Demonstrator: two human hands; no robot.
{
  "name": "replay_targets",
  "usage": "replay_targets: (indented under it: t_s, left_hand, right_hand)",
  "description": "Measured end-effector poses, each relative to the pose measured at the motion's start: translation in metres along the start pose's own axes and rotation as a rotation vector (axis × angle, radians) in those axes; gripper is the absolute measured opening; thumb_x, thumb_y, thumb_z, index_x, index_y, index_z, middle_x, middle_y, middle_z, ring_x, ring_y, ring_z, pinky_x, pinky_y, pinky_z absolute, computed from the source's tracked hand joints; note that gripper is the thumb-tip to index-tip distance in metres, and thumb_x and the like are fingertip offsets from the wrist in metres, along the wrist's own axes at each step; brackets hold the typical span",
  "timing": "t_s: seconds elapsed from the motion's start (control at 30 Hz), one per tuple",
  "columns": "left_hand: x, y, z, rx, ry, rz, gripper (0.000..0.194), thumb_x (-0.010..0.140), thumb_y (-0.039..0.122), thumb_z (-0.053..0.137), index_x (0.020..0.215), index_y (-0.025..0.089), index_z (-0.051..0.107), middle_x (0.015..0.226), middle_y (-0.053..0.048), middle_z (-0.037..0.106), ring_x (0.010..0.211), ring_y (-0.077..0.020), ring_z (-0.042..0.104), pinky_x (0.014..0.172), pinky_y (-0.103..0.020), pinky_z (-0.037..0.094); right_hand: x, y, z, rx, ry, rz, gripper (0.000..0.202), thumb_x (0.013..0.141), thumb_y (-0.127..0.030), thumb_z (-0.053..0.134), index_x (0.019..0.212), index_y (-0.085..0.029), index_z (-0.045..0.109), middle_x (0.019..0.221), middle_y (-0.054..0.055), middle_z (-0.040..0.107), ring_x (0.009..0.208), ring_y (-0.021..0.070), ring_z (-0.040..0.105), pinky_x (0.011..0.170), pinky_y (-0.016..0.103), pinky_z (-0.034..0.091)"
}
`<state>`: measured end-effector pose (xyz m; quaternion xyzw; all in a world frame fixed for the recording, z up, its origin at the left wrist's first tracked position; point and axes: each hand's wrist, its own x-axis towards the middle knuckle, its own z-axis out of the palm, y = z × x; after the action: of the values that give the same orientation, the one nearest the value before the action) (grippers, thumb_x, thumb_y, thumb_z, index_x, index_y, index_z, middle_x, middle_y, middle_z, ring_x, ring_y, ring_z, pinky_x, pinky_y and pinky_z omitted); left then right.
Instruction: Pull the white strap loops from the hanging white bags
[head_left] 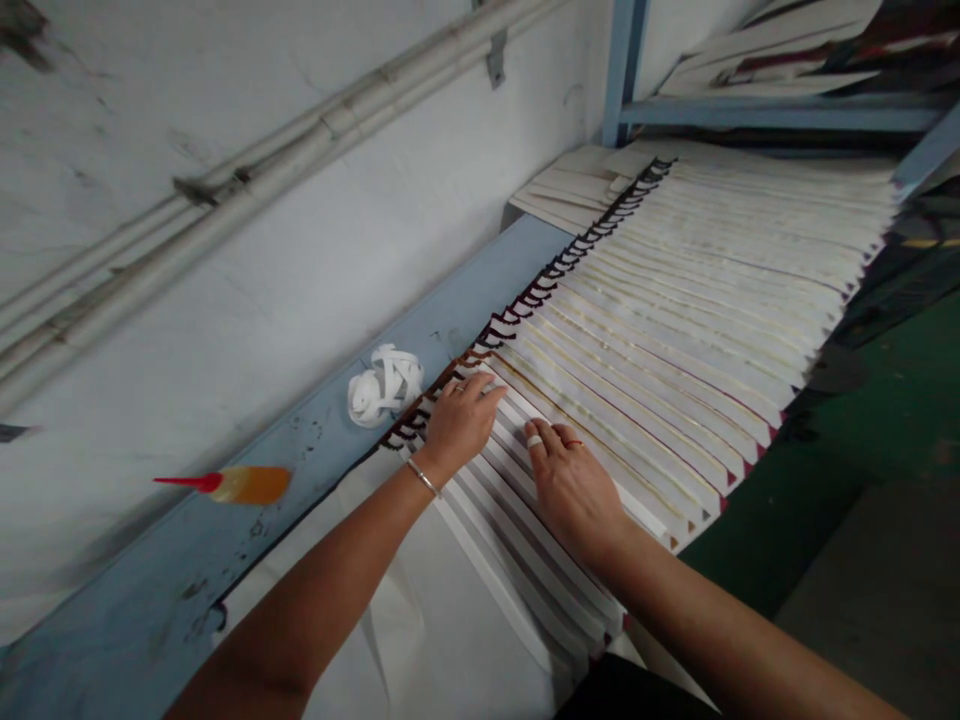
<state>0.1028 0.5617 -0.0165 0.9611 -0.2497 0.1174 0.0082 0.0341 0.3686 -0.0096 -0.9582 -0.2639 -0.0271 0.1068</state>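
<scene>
Overlapping white sheets (712, 290) lie in a long staggered row on the bench, with dark and brown edging along the left ends and coloured lines across them. My left hand (465, 418), a bangle on its wrist, rests on the sheets near their brown-edged left ends, fingers laid over a white strip (517, 400). Lower down and to the right, my right hand (574, 485) presses on the same area with its fingers somewhat apart. A white band wraps one finger and a red one another. Both thumbs are partly hidden. Grey and white bands of layered sheets (517, 545) show between my arms.
On the blue bench (300, 450) by the wall are a bundle of white tape (386, 385) and an orange bottle with a red nozzle (251, 485). Pipes (330, 125) run along the wall. A blue metal frame (780, 115) stands at the far end, beside flat boards (566, 190).
</scene>
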Motion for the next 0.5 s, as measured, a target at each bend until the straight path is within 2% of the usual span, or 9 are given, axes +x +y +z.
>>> replay_targets:
  t_s: [0.17,0.23,0.3,0.37,0.43,0.5]
  left_hand:
    - [0.000,0.010,0.009,-0.079,-0.014,-0.071,0.033,0.092,0.016,0.052,0.121,0.022,0.065,0.131,-0.008,0.062,0.124,-0.0227,0.056,0.100,-0.041,0.041]
    - [-0.006,0.012,0.005,-0.147,0.025,-0.085,0.033,0.093,0.017,0.050,0.123,0.021,0.063,0.134,-0.008,0.061,0.129,-0.0211,0.052,0.104,-0.039,0.040]
    - [-0.022,0.006,-0.003,-0.202,0.095,-0.132,0.030,0.096,0.020,0.048,0.123,0.020,0.062,0.132,-0.008,0.062,0.128,-0.0192,0.052,0.106,-0.037,0.039]
    - [-0.043,-0.011,-0.014,-0.186,0.164,-0.279,0.022,0.097,0.022,0.047,0.111,0.019,0.065,0.118,-0.008,0.067,0.115,-0.0192,0.058,0.101,-0.035,0.043]
    - [-0.065,-0.039,-0.024,-0.086,0.210,-0.505,0.017,0.096,0.022,0.049,0.096,0.017,0.065,0.101,-0.008,0.068,0.101,-0.0211,0.060,0.093,-0.034,0.045]
    - [-0.082,-0.069,-0.027,0.030,0.193,-0.684,0.013,0.093,0.022,0.053,0.093,0.016,0.065,0.097,-0.010,0.066,0.097,-0.0239,0.059,0.090,-0.035,0.046]
  right_hand:
    - [0.005,-0.001,0.000,-0.028,-0.051,0.002,0.044,0.091,-0.005,0.044,0.132,-0.001,0.061,0.136,0.020,0.061,0.118,0.0325,0.059,0.099,0.040,0.052]
    - [0.003,0.003,0.003,-0.032,-0.025,-0.026,0.041,0.090,-0.004,0.046,0.126,-0.002,0.064,0.134,0.020,0.061,0.117,0.0335,0.059,0.097,0.042,0.052]
    - [-0.001,0.011,0.007,0.006,0.052,-0.073,0.037,0.090,-0.004,0.046,0.121,-0.002,0.066,0.131,0.021,0.063,0.116,0.0330,0.060,0.097,0.043,0.052]
    - [-0.006,0.018,0.008,0.100,0.175,-0.123,0.031,0.092,-0.008,0.047,0.116,-0.002,0.066,0.126,0.021,0.066,0.113,0.0317,0.062,0.095,0.044,0.052]
    - [-0.013,0.022,0.006,0.206,0.285,-0.160,0.026,0.095,-0.015,0.048,0.110,-0.004,0.066,0.118,0.019,0.069,0.106,0.0308,0.064,0.091,0.045,0.053]
    - [-0.020,0.020,0.001,0.272,0.333,-0.180,0.024,0.096,-0.020,0.049,0.106,-0.007,0.066,0.109,0.016,0.070,0.098,0.0298,0.064,0.087,0.046,0.054]
